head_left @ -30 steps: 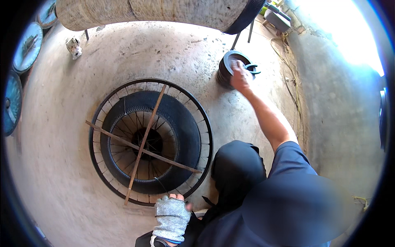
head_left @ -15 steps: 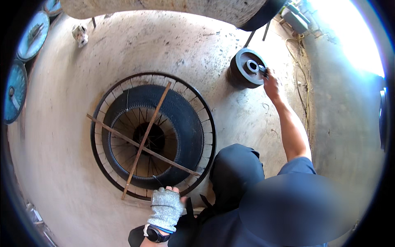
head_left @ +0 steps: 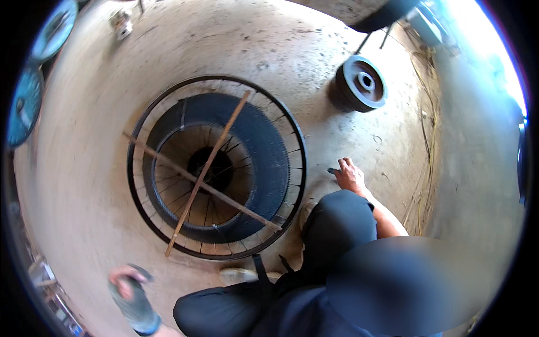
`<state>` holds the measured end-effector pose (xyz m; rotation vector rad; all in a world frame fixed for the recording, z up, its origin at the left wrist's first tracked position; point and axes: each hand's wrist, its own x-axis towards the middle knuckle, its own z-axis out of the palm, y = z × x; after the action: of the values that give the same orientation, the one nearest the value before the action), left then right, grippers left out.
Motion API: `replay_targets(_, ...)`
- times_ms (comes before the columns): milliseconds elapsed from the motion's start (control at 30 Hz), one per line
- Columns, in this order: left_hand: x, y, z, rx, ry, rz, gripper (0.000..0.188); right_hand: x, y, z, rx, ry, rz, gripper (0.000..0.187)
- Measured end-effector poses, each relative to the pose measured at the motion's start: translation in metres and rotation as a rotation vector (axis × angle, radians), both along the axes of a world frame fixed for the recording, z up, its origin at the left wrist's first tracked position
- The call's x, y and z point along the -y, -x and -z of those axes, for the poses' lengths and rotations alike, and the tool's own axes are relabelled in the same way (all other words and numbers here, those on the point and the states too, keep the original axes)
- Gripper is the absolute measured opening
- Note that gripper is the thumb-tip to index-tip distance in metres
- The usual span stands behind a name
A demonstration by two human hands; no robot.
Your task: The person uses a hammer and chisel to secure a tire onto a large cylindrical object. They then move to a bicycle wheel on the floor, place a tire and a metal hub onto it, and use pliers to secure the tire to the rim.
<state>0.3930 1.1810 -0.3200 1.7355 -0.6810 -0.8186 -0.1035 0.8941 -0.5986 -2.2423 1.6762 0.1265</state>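
Observation:
My right hand (head_left: 349, 176) is closed round a small dark object (head_left: 333, 171), too small to name, above the floor beside my knee. On the left, my gloved left hand (head_left: 127, 282) is off the floor near my other knee; motion smears its curled fingers, and I cannot tell whether they hold anything. In front of me lies a large spoked black wheel (head_left: 304, 151). Inside its rim rests a dark coil of toothed band (head_left: 264, 140), like saw blade, tied with thin wire. Two crossed brown strips (head_left: 216, 156) lie over the coil.
A heavy round metal pulley (head_left: 374, 92) with a central hole stands at the far right. Yellow cables (head_left: 431, 135) run along the right wall. Blue round pans (head_left: 25, 106) stand at the far left, and a pale lump (head_left: 121, 24) lies at the back.
My right hand has drawn back from the pulley toward my knee with the small dark object. My left hand has left the wheel's near rim and swung left. The view has shifted slightly.

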Motion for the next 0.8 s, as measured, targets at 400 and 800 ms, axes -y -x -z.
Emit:
replay_targets(400,-0.109,-0.081,0.261,-0.156,-0.648,-0.490,0.031,0.055,-0.132,-0.013,0.262,-0.333,0.031,0.034)
replay_targets(800,-0.125,-0.073,0.287,0.282,-0.693,-0.445,0.031,0.048,-0.161,-0.024,0.208,-0.407,0.133,0.024)
